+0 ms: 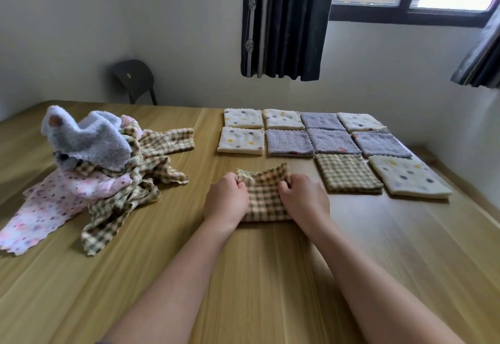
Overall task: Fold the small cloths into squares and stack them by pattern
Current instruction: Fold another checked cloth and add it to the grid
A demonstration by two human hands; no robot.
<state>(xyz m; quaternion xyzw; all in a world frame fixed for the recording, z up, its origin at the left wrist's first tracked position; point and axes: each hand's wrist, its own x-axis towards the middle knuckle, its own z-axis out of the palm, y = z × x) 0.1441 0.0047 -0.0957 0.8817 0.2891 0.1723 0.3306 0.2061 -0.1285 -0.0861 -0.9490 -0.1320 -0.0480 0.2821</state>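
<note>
The checked cloth [265, 197] lies on the counter [270, 276] in front of the person, with the left hand [226, 199] clamped on its left side and the right hand [303, 199] on its right. Its far edge is bunched and lifted. Laid over crooked, I'd say the square comes out lopsided. It could also slump open when carried to the folded checked square [347, 172], just beside a dotted square [408, 178].

The table's [259, 289] near half was left open. The left was blocked by a heap of unfolded cloths [108, 176], the far right by close-set folded squares [332, 140]. The lane between them was closed by the checked cloth [266, 197] gripped in the left hand [226, 200] and right hand [304, 200].
</note>
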